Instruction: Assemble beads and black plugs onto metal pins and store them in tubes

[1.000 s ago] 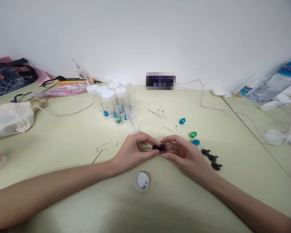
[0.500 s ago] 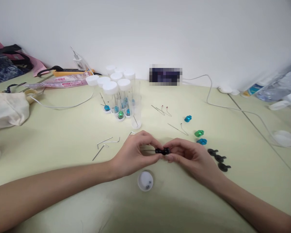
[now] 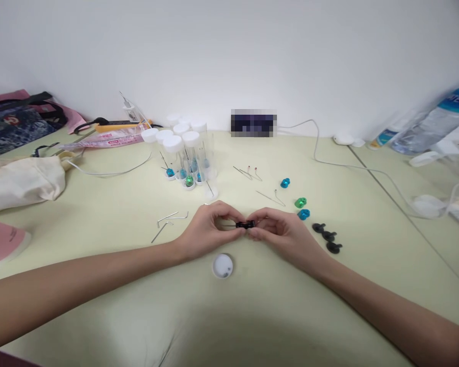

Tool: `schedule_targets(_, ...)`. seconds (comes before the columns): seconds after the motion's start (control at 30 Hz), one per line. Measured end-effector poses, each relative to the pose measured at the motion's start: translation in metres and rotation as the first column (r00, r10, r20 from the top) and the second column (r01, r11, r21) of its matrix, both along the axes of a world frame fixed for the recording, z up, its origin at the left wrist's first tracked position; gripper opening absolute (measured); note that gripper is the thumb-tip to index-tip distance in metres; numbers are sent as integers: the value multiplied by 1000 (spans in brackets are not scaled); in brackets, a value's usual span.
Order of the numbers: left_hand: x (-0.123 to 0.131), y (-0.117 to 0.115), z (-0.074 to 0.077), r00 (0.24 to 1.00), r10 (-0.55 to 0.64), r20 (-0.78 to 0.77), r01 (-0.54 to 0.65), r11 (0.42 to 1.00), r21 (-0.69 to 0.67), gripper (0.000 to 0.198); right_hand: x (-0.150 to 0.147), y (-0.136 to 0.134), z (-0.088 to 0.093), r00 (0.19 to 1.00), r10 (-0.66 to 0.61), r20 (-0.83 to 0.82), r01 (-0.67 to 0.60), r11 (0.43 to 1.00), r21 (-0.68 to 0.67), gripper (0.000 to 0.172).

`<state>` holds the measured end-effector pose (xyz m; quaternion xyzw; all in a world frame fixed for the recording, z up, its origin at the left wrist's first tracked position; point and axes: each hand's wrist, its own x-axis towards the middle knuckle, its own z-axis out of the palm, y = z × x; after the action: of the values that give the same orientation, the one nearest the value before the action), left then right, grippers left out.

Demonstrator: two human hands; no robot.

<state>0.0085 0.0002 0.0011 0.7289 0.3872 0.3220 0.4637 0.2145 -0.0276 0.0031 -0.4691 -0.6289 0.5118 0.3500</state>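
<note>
Between my two hands, above the middle of the table, is a small glossy black part with a thin metal rod running out of its left end. My left hand pinches the black part's left side between thumb and fingertips. From the other side, the fingertips of my right hand close on its right end. Just below the hands sits a white cap with a few tiny metal pieces inside. Bent hex keys lie left of my left hand. Black knob-like pieces lie right of my right hand.
Clear tubes with white lids stand at the back, holding blue and green parts. Thin bent wires lie right of them, near a green part and blue parts. A cable and water bottle are farther right.
The camera view has shifted, so more of the pink object at left and the bottle at right shows. Both hands keep the same pinch on the black part.
</note>
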Motion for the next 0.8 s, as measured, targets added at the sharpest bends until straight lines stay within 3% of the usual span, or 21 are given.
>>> schedule_targets(0.27,4,-2,5,998,48,-37,-45,996,82,18,-3,0,2,999,-14,-49,16,999,33,18)
schedule_targets(0.8,16,-2,8,995,69,-66,-64,995,77,27,1,0,-5,995,-40,-95,51,992,114,14)
